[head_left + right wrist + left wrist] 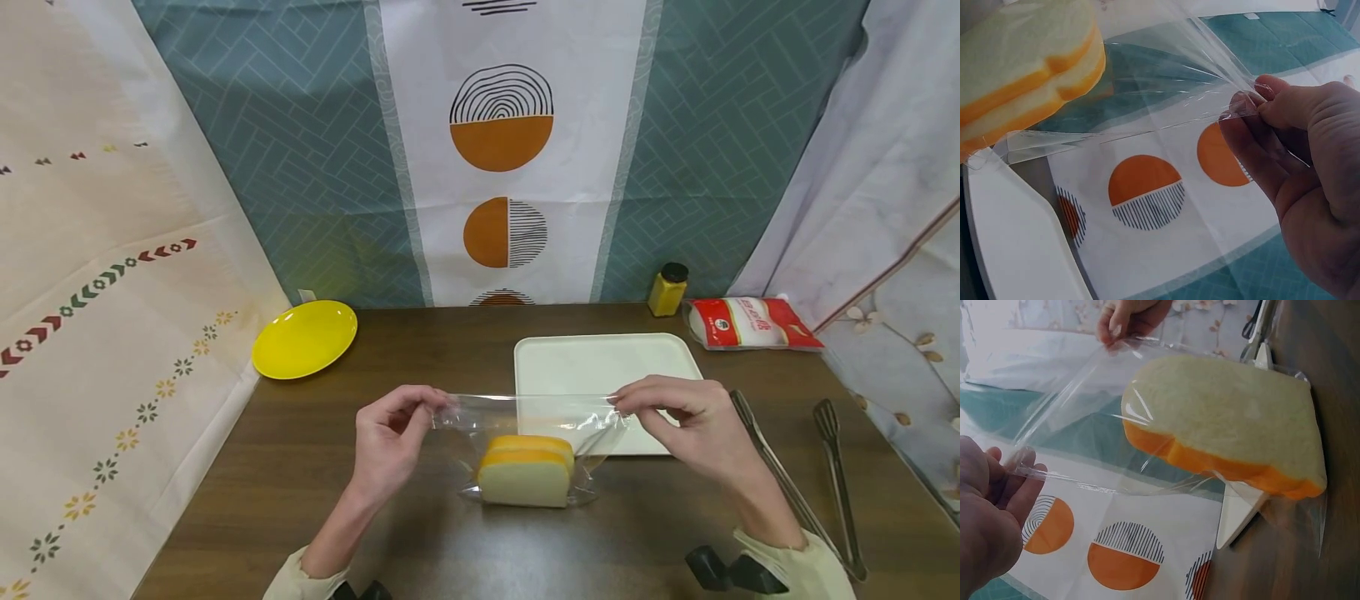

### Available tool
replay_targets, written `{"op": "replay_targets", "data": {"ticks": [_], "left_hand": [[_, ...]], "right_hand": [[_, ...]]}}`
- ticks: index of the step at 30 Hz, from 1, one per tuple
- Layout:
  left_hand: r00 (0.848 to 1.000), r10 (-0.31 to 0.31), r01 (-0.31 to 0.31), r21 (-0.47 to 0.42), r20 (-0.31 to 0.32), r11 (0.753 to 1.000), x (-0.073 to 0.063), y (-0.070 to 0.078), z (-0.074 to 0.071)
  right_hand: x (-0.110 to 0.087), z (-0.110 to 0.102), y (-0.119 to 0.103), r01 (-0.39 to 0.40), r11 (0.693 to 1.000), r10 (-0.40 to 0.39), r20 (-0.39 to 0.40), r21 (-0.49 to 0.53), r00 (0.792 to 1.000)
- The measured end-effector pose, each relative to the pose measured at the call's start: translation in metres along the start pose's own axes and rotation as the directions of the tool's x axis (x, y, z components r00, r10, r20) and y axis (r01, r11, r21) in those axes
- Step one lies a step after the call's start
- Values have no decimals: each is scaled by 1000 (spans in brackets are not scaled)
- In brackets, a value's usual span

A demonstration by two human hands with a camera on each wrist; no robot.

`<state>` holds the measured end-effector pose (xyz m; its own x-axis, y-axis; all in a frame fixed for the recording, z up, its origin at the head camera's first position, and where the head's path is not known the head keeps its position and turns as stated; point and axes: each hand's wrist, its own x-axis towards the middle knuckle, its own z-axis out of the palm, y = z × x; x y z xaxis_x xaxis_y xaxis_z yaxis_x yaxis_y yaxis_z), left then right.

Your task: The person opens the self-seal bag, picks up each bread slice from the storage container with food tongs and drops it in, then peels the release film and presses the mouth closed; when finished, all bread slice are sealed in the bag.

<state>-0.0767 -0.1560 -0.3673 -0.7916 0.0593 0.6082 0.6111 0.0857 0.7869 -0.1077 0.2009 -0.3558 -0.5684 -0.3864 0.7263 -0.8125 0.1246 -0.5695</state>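
A clear plastic bag (480,415) stands on the table with bread slices (523,483) inside it, pale with orange crusts. My left hand (392,433) pinches the bag's upper left corner between thumb and fingers. At the opposite upper corner, my right hand (693,421) pinches the film the same way, so the top edge is stretched straight between both hands. The right wrist view shows two bread slices (1035,69) lying face to face within the film. In the left wrist view the slices (1222,419) sit low in the bag, below the fingers.
Behind the bag lies a white rectangular tray (600,362). Metal tongs (840,483) rest at the right. A yellow plate (305,340) is at the back left. Along the back right are a yellow bottle with a black lid (667,293) and a red and white packet (753,323).
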Motion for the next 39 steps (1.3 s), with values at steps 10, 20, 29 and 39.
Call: {"op": "replay_targets", "data": {"ticks": [10,20,29,39], "left_hand": [[999,44,-44,2,16,999,0,0,-1],[1000,20,-20,6,19,1000,1,1,-2],[999,27,-23,-96,41,995,-1,-2,-3],[996,-85,85,-51,5,995,-2,4,2]], "right_hand": [[1,0,0,-6,990,2,28,143,1000],[3,3,-3,-13,994,12,8,108,1000],[1,4,-2,-18,992,18,1,121,1000],[1,3,0,-4,990,3,8,143,1000]]}}
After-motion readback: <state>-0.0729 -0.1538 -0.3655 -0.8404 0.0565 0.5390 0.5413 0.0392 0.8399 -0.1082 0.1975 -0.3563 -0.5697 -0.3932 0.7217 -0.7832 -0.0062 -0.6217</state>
